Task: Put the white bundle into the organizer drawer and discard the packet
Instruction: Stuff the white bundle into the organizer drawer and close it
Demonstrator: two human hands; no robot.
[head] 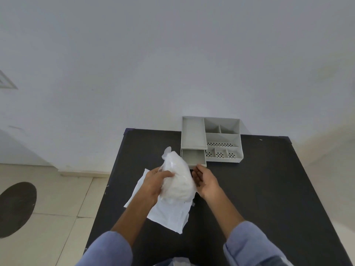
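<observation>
My left hand (153,181) grips a clear plastic packet (177,181) that holds the white bundle, lifted just above the table. To its right, my right hand (204,181) is beside the packet with fingers apart, and its fingertips are near the front of the drawer. The grey organizer (222,139) stands at the table's far edge. Its lower-left drawer (193,157) is pulled out and looks empty. A flat white sheet or wrapper (169,214) lies on the table under my hands.
The black table (269,189) reaches to the white wall behind the organizer. Its left edge drops to a tiled floor with a dark round patch (15,208). The organizer's right side has several small open compartments, some with perforated bottoms.
</observation>
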